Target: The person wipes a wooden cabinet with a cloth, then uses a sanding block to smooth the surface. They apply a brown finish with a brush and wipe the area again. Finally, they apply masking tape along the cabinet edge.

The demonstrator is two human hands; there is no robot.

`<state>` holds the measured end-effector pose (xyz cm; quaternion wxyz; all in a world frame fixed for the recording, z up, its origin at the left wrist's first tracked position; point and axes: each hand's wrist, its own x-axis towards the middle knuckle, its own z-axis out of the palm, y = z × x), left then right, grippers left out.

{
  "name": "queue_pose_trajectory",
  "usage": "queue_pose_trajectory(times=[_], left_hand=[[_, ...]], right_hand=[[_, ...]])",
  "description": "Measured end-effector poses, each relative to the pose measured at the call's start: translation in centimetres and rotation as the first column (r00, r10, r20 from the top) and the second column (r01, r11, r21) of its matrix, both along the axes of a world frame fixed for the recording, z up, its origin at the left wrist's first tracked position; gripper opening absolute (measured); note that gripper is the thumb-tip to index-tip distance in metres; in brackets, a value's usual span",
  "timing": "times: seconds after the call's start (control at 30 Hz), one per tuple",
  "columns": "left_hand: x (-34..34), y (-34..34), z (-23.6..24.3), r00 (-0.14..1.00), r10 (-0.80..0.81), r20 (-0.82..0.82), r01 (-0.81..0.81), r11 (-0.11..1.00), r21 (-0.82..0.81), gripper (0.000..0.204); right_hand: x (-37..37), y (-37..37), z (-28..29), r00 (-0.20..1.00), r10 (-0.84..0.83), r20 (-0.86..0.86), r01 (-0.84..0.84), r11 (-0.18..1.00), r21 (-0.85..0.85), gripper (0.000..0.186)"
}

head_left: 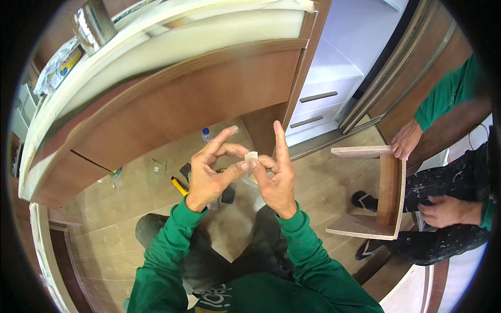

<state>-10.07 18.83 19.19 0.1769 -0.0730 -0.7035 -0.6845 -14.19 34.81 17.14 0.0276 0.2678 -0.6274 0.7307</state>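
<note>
A small pale, roughly square piece (251, 155) sits pinched between my two hands in the middle of the view. My left hand (211, 166) holds its left side with thumb and a fingertip, while another finger is stretched out and has a whitish patch at its tip. On the other side, my right hand (275, 176) pinches the piece with its thumb against a finger, and one finger points straight up. The piece is too small to tell its material. Both hands are raised above the floor, between my knees and the wooden panel ahead.
Below lie a yellow-handled tool (179, 186), dark pieces and a blue-capped bottle (206, 135). A curved wooden counter (209, 86) runs ahead, with a metal can (94, 27) on top. White drawers (314, 110) stand beyond. At right, a co-worker's hand (406, 140) grips an open-sided wooden frame (387, 195).
</note>
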Motion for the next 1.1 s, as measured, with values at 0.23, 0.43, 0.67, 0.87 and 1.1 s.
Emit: queue_pose_trajectory(times=[0.23,0.43,0.67,0.87,1.1], left_hand=[[0.3,-0.4,0.0,0.996,0.081,-0.038,-0.087,0.974,-0.211,0.062],[1.0,-0.2,0.5,0.983,0.152,-0.104,-0.174,0.952,-0.252,0.064],[0.9,-1.1,0.5,0.972,0.17,-0.164,-0.217,0.915,-0.339,0.061],[0.8,-1.2,0.1,0.971,0.142,-0.192,-0.207,0.902,-0.38,0.06],[0.6,-1.2,0.4,0.966,0.139,-0.219,-0.22,0.884,-0.412,0.058]], right_hand=[[0.5,-0.5,-1.2,0.999,0.017,-0.03,-0.017,1.0,0.018,0.078],[0.8,-1.1,-1.9,0.997,0.037,0.069,-0.036,0.999,-0.023,0.06],[0.7,-0.7,-1.3,0.965,-0.168,-0.2,0.206,0.96,0.188,0.028],[0.0,-0.6,0.2,0.921,-0.163,-0.355,0.256,0.938,0.234,0.014],[-0.2,-0.6,0.5,0.934,-0.138,-0.33,0.222,0.947,0.232,0.013]])
